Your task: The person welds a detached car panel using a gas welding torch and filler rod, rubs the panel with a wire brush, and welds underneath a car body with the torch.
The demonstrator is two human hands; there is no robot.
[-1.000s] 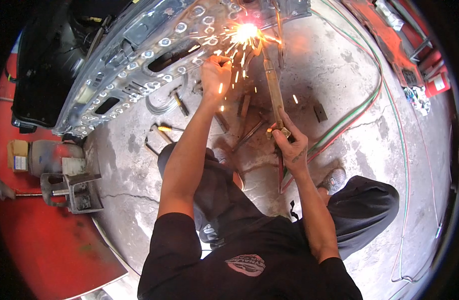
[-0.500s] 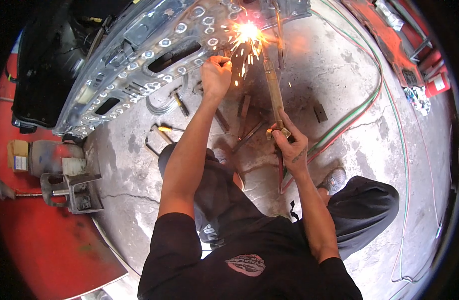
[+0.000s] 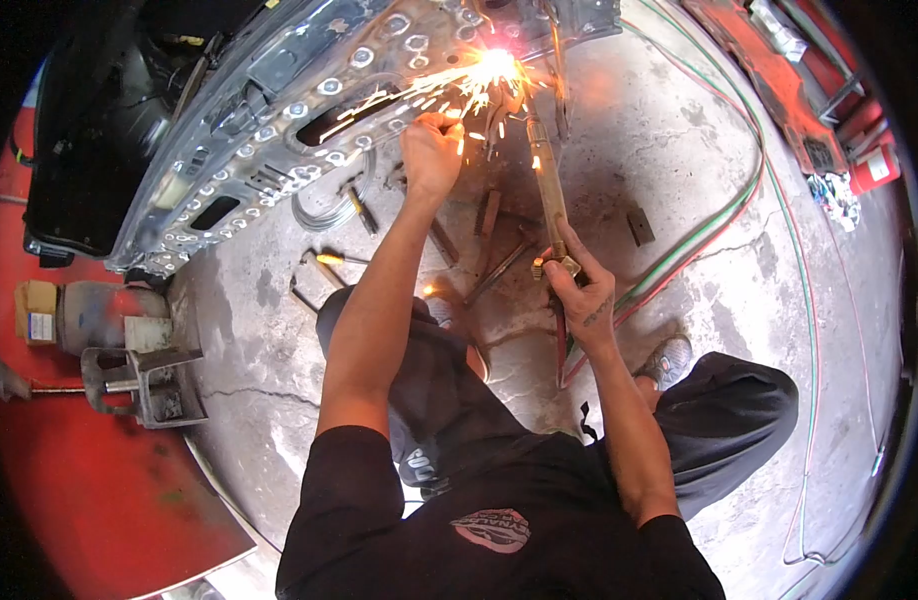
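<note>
My right hand (image 3: 585,292) grips a brass gas torch (image 3: 548,185) near its valve end, with the thumb by the knobs. The torch points up towards a grey metal car panel (image 3: 279,125) with rows of round spots and slots. A bright glow with flying sparks (image 3: 499,68) hides the torch tip and the spot it meets. Close to the panel's lower edge, my left hand (image 3: 432,158) is closed with fingertips pinched together, below and left of the glow. What it holds, if anything, is lost among the sparks.
Green and red hoses (image 3: 669,262) run across the concrete floor on the right. A wire coil (image 3: 331,205), a hammer (image 3: 499,272) and metal bars (image 3: 488,212) lie beneath the panel. At left stand a metal bracket (image 3: 164,390) and a cardboard box (image 3: 36,310).
Sparks now spray farther left across the panel and above my left hand. A small glowing spot shows by the shoe on the left. Both hands stay almost in place.
</note>
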